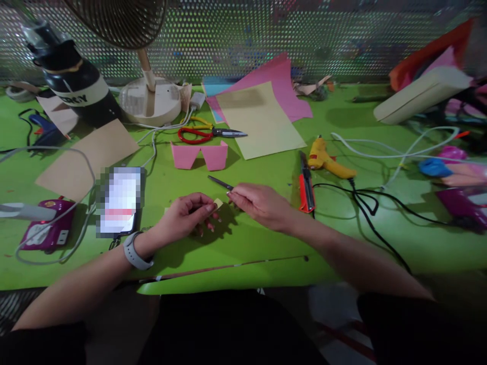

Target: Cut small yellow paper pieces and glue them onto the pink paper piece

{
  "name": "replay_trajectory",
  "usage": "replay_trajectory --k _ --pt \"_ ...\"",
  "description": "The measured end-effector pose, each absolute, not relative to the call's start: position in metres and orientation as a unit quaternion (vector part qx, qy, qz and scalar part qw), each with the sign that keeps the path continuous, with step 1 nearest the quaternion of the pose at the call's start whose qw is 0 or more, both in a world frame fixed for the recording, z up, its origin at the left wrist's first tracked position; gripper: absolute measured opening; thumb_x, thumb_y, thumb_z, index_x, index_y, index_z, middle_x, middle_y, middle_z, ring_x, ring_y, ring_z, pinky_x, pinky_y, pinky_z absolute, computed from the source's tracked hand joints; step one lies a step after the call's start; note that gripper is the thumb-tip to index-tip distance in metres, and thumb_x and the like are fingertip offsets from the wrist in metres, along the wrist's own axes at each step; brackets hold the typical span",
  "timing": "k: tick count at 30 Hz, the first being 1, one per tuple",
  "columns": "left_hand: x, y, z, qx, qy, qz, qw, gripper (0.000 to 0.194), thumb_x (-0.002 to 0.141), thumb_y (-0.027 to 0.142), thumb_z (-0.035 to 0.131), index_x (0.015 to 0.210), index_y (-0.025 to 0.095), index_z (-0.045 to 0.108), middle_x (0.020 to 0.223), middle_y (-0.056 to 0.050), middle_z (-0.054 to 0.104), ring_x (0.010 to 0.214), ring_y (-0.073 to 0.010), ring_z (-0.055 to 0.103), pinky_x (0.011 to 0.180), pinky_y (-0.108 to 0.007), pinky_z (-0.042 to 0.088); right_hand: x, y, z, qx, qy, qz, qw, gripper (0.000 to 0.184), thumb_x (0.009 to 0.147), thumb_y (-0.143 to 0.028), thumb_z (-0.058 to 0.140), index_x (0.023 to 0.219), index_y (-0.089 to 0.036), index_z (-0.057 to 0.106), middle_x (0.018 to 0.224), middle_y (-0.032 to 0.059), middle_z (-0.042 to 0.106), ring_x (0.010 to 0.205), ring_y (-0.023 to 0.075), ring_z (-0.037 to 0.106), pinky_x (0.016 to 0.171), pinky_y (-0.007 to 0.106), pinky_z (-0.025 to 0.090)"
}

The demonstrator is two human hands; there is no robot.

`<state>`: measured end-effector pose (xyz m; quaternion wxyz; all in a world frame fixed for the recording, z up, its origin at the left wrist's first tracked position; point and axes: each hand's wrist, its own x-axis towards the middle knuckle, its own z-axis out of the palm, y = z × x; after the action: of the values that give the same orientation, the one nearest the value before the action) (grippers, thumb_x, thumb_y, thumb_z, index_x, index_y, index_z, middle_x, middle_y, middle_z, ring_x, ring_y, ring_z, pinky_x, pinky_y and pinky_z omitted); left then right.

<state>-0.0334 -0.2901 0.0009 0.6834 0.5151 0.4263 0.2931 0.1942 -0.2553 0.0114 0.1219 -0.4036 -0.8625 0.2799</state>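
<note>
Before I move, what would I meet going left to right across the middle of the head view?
Purple plastic box, lit rectangular smartphone, left hand pinching a small pale-yellow paper piece, right hand, red-and-black box cutter, yellow plastic glue gun.

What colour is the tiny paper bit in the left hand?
The paper bit is pale yellow, seen in the head view.

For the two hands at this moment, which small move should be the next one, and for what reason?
Probably turn the right hand to bring the slim dark tool toward the small yellow piece. The left hand pinches that piece with part exposed, while the tool's tip points past it without touching.
</note>
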Motion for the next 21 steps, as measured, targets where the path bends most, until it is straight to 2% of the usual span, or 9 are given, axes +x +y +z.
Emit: replay_trajectory --k 3,6,9,14,21 --pt "-0.035 -0.287 0.002 0.485 0.434 0.317 0.69 0.029 0.086 0.042 0.07 0.093 0.016 0.059 0.086 -0.004 0.071 0.061 -0.0097 0.065 0.047 -0.017 0.054 0.208 -0.248 0.031 -0.456 -0.876 0.154 -0.045 0.02 0.094 -0.036 0.054 0.096 -0.017 0.06 0.097 0.0098 0.066 0.082 0.0219 0.061 0.065 0.031 0.039" --pt "-0.037 -0.285 0.003 0.462 0.439 0.325 0.699 0.03 0.084 0.042 0.072 0.092 0.016 0.059 0.085 -0.004 0.072 0.063 -0.0104 0.067 0.049 -0.018 0.054 0.214 -0.247 0.04 -0.479 -0.857 0.131 -0.138 0.028 0.088 -0.038 0.059 0.104 -0.015 0.059 0.105 0.0128 0.067 0.088 0.0269 0.064 0.064 0.033 0.04" --pt "-0.039 -0.283 0.003 0.439 0.443 0.338 0.705 0.033 0.083 0.044 0.074 0.092 0.016 0.06 0.085 -0.004 0.073 0.063 -0.0102 0.067 0.05 -0.017 0.053 0.213 -0.247 0.039 -0.492 -0.844 0.144 -0.156 0.032 0.085 -0.04 0.059 0.105 -0.015 0.057 0.105 0.0137 0.067 0.087 0.028 0.065 0.064 0.035 0.042" --pt "-0.042 -0.28 0.003 0.398 0.439 0.363 0.719 0.035 0.081 0.045 0.078 0.091 0.016 0.061 0.087 -0.004 0.074 0.069 -0.0115 0.07 0.054 -0.018 0.054 0.21 -0.245 0.032 -0.543 -0.812 0.171 -0.133 0.037 0.084 -0.05 0.059 0.1 -0.017 0.058 0.101 0.0131 0.068 0.077 0.0263 0.065 0.063 0.036 0.043" --pt "-0.04 -0.281 0.003 0.366 0.445 0.372 0.727 0.033 0.08 0.043 0.08 0.092 0.016 0.064 0.092 -0.005 0.074 0.078 -0.0152 0.072 0.06 -0.022 0.058 0.216 -0.243 0.03 -0.542 -0.808 0.185 -0.139 0.027 0.085 -0.044 0.061 0.094 -0.018 0.059 0.095 0.0101 0.069 0.076 0.024 0.065 0.061 0.032 0.041"
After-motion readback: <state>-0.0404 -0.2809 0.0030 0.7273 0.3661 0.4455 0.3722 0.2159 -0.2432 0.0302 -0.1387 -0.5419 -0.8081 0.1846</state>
